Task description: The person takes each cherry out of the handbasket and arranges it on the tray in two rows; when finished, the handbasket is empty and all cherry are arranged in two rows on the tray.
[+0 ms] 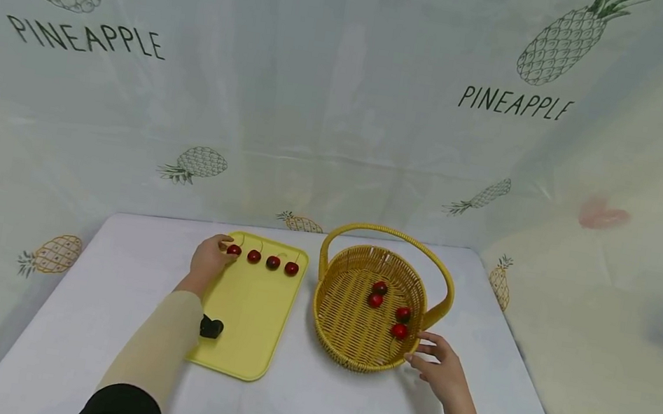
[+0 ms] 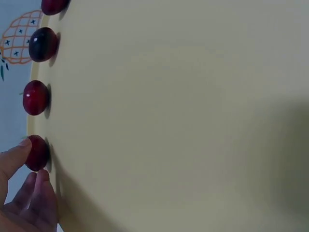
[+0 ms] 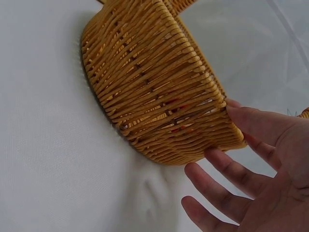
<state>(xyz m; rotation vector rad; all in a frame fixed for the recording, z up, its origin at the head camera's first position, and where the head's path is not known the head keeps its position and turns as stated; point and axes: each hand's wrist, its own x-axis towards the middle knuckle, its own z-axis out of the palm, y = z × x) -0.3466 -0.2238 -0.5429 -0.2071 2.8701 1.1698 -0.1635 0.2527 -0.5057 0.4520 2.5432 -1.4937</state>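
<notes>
At the far left corner of the yellow tray (image 1: 246, 315), my left hand (image 1: 210, 262) pinches a dark red cherry (image 2: 37, 153) between thumb and fingers. Three more cherries lie in a row to its right along the tray's far edge, the nearest a red cherry (image 1: 254, 256). My right hand (image 1: 438, 371) is at the near right side of the woven basket (image 1: 347, 322), thumb and forefinger on its rim. In the right wrist view its other fingers spread beside the basket's outer wall. Several cherries, among them a bright red cherry (image 1: 399, 331), lie inside the basket.
The basket's tall arched handle (image 1: 388, 230) stands upright over it. Tray and basket stand side by side on a white-covered table (image 1: 290, 413). Behind the table hangs a pale curtain (image 1: 322, 92) printed with pineapples. A black device (image 1: 211, 327) shows beside the left sleeve, over the tray.
</notes>
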